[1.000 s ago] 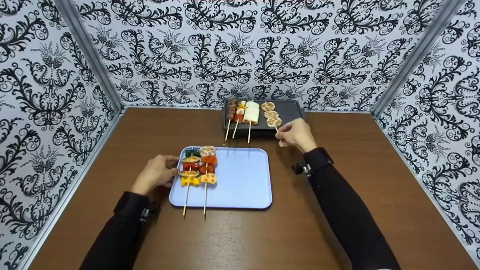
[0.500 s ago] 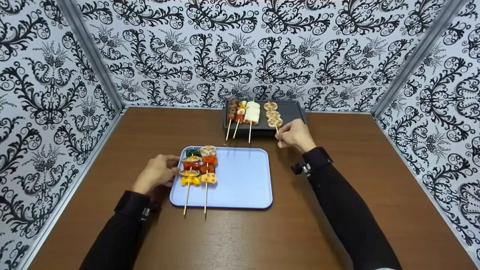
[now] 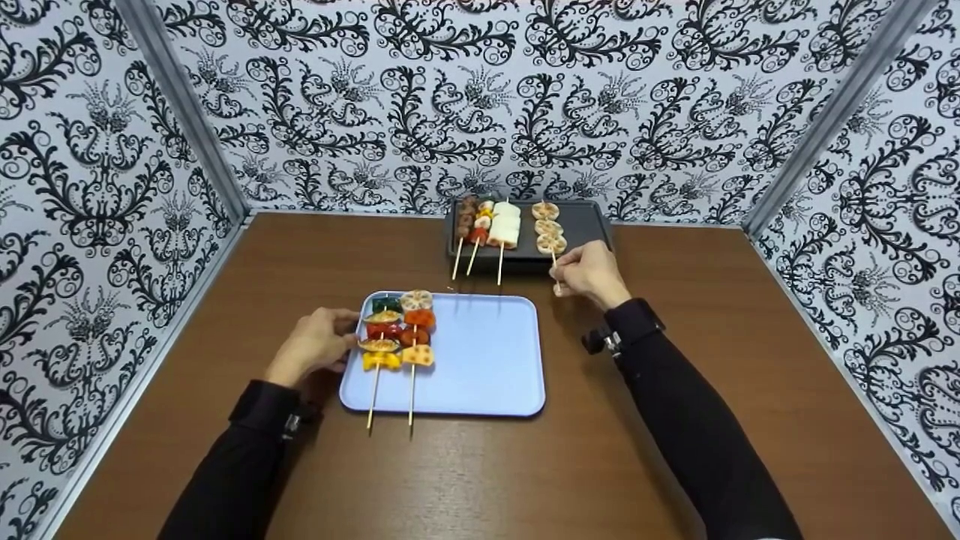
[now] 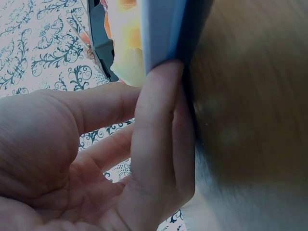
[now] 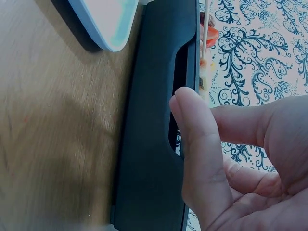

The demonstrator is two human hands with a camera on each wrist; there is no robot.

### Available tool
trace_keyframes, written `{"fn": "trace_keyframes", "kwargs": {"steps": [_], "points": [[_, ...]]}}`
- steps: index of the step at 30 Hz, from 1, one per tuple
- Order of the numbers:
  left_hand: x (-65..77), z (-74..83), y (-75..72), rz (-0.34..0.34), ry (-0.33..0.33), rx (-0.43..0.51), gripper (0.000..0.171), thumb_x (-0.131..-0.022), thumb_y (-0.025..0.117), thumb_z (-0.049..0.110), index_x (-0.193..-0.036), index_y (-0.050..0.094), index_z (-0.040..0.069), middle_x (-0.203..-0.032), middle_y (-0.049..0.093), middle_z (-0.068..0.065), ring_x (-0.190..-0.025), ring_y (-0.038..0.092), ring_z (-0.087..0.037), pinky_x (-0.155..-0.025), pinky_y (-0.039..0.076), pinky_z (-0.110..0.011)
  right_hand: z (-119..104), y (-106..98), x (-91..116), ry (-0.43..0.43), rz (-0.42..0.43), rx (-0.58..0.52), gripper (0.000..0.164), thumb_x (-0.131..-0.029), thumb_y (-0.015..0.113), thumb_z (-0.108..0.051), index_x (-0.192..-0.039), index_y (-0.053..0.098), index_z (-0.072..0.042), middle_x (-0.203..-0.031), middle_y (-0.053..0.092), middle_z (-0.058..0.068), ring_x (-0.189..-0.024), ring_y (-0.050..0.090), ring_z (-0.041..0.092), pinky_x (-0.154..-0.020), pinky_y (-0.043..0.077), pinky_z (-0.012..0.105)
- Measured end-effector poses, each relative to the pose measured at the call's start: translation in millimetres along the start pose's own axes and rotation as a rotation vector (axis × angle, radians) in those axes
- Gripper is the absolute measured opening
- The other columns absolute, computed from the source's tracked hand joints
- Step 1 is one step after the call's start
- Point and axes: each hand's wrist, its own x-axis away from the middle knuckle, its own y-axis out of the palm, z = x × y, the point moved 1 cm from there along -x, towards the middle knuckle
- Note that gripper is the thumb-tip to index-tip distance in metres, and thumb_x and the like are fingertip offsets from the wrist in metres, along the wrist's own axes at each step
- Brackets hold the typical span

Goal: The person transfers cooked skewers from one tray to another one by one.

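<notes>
In the head view, my right hand (image 3: 592, 274) pinches the stick of a lotus root skewer (image 3: 549, 229). Its browned slices lie over the right half of a black grill plate (image 3: 579, 220). The right wrist view shows thumb and fingers closed together by the grill's front edge, with the stick mostly hidden. My left hand (image 3: 319, 341) holds the left edge of a pale blue tray (image 3: 487, 356); up close, a fingertip (image 4: 166, 74) meets the rim. On the tray's left side lie two vegetable skewers (image 3: 381, 330), sticks poking past the front edge.
Left of the lotus root on the grill are a brown meat skewer (image 3: 465, 219), a mixed skewer (image 3: 481, 225) and a white skewer (image 3: 505, 225), sticks overhanging the front. Patterned walls (image 3: 480, 97) enclose the brown table (image 3: 675, 300) at the back and sides.
The lotus root skewer has shifted slightly right on the grill, its far end swinging right as my right hand keeps its pinch. My left hand stays at the tray.
</notes>
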Motion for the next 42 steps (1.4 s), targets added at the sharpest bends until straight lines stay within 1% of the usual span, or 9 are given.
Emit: {"fn": "trace_keyframes", "kwargs": {"steps": [4, 6, 7, 12, 14, 20, 26, 36, 42], "points": [[0.6, 0.3, 0.1, 0.003, 0.021, -0.001, 0.047, -0.101, 0.062, 0.013, -0.147, 0.055, 0.008, -0.136, 0.064, -0.026, -0.083, 0.074, -0.023, -0.063, 0.066, -0.033, 2.1, 1.6, 1.1, -0.012, -0.020, -0.048, 0.017, -0.086, 0.076, -0.006, -0.101, 0.074, 0.003, -0.103, 0.076, 0.024, -0.058, 0.074, 0.014, -0.061, 0.065, 0.030], [1.3, 0.5, 0.0, 0.000, 0.029, 0.003, 0.046, -0.101, 0.062, 0.013, -0.147, 0.055, 0.007, -0.135, 0.065, -0.026, -0.086, 0.074, -0.023, -0.063, 0.066, -0.034, 3.2, 2.2, 1.4, -0.017, -0.028, -0.072, 0.018, -0.087, 0.075, -0.006, -0.102, 0.073, 0.004, -0.103, 0.076, 0.024, -0.059, 0.074, 0.015, -0.061, 0.065, 0.030], [1.2, 0.3, 0.1, -0.002, 0.032, 0.004, 0.046, -0.101, 0.062, 0.013, -0.147, 0.055, 0.006, -0.135, 0.065, -0.026, -0.088, 0.074, -0.023, -0.063, 0.066, -0.034, 3.7, 2.4, 1.6, -0.018, -0.031, -0.085, 0.018, -0.087, 0.075, -0.005, -0.102, 0.072, 0.004, -0.101, 0.077, 0.022, -0.059, 0.074, 0.015, -0.061, 0.065, 0.030], [1.2, 0.8, 0.5, -0.002, 0.025, 0.005, 0.046, -0.102, 0.061, 0.013, -0.147, 0.054, 0.007, -0.137, 0.064, -0.025, -0.091, 0.074, -0.024, -0.064, 0.066, -0.033, 2.7, 1.5, 4.5, -0.023, -0.027, -0.097, 0.018, -0.087, 0.075, -0.005, -0.101, 0.072, 0.005, -0.082, 0.076, 0.007, -0.057, 0.072, 0.013, -0.060, 0.065, 0.030], [1.2, 1.0, 0.0, 0.004, 0.024, -0.003, 0.046, -0.102, 0.061, 0.013, -0.147, 0.055, 0.008, -0.136, 0.064, -0.026, -0.090, 0.074, -0.024, -0.063, 0.066, -0.032, 1.2, 1.6, 5.7, -0.024, -0.035, -0.100, 0.018, -0.087, 0.075, -0.005, -0.101, 0.072, 0.005, -0.079, 0.075, 0.005, -0.056, 0.072, 0.013, -0.060, 0.065, 0.030], [1.6, 1.4, 0.1, 0.001, 0.007, -0.021, 0.046, -0.102, 0.061, 0.015, -0.148, 0.055, 0.010, -0.137, 0.063, -0.025, -0.091, 0.073, -0.025, -0.064, 0.066, -0.031, 0.3, 1.8, 9.6, -0.025, -0.046, -0.121, 0.017, -0.088, 0.075, -0.004, -0.102, 0.071, 0.006, -0.084, 0.076, 0.010, -0.059, 0.073, 0.015, -0.062, 0.066, 0.032], [0.3, -0.1, 1.6, -0.007, 0.003, -0.013, 0.046, -0.102, 0.062, 0.016, -0.147, 0.055, 0.010, -0.139, 0.063, -0.024, -0.093, 0.073, -0.026, -0.064, 0.066, -0.031, 2.3, 0.9, 14.3, -0.045, -0.056, -0.162, 0.020, -0.089, 0.074, -0.003, -0.104, 0.068, 0.009, -0.076, 0.073, 0.005, -0.059, 0.072, 0.015, -0.060, 0.065, 0.031], [-2.1, -3.6, 1.5, 0.004, 0.012, 0.002, 0.045, -0.101, 0.063, 0.016, -0.146, 0.057, 0.011, -0.138, 0.064, -0.024, -0.079, 0.075, -0.021, -0.062, 0.066, -0.033, 2.2, 1.8, 22.7, -0.036, -0.080, -0.178, 0.018, -0.090, 0.073, -0.003, -0.104, 0.069, 0.008, -0.079, 0.072, 0.008, -0.060, 0.073, 0.015, -0.063, 0.066, 0.033], [-1.2, -1.5, 0.8, -0.002, 0.000, 0.007, 0.046, -0.102, 0.061, 0.016, -0.147, 0.055, 0.011, -0.141, 0.062, -0.024, -0.087, 0.075, -0.024, -0.064, 0.066, -0.033, 1.5, 2.3, 29.4, -0.044, -0.084, -0.182, 0.018, -0.091, 0.074, -0.004, -0.105, 0.070, 0.007, -0.083, 0.073, 0.008, -0.062, 0.073, 0.016, -0.064, 0.066, 0.034]]}}
